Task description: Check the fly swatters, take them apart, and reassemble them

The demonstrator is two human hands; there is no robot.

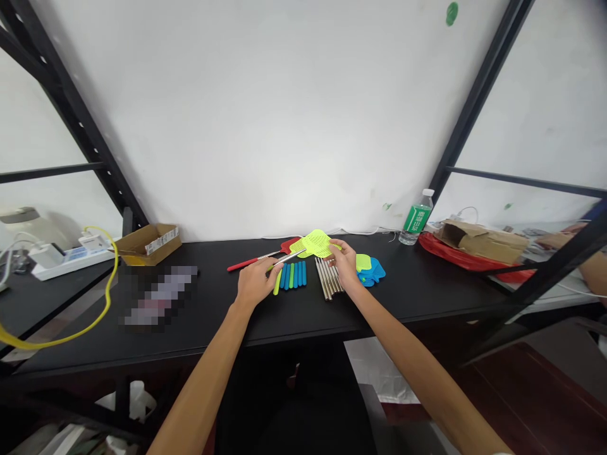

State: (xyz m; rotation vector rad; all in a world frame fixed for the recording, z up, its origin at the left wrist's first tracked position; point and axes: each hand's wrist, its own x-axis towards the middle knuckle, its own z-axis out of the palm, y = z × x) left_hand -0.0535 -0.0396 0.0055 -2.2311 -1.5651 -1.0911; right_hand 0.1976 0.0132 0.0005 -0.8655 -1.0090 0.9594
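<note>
My left hand (pixel 258 279) is closed around a metal fly swatter rod (pixel 294 254), whose tip points right at a yellow-green mesh swatter head (pixel 317 241). My right hand (pixel 343 260) pinches that head at its right edge. Whether rod and head are joined I cannot tell. Behind my left hand lies a red fly swatter (pixel 251 262). Blue and green handles (pixel 293 276) lie in a row between my hands. Several bare metal rods (pixel 327 281) lie side by side, partly under my right hand. To its right is a pile of blue and yellow-green swatter heads (pixel 373 273).
A cardboard box (pixel 152 245) and a power strip (pixel 76 260) with a yellow cable (pixel 110 284) are at the left. A water bottle (pixel 417 218) stands at the back right, beside a red bag (pixel 446 253) and brown cardboard (pixel 484 243). Black shelf posts flank the table.
</note>
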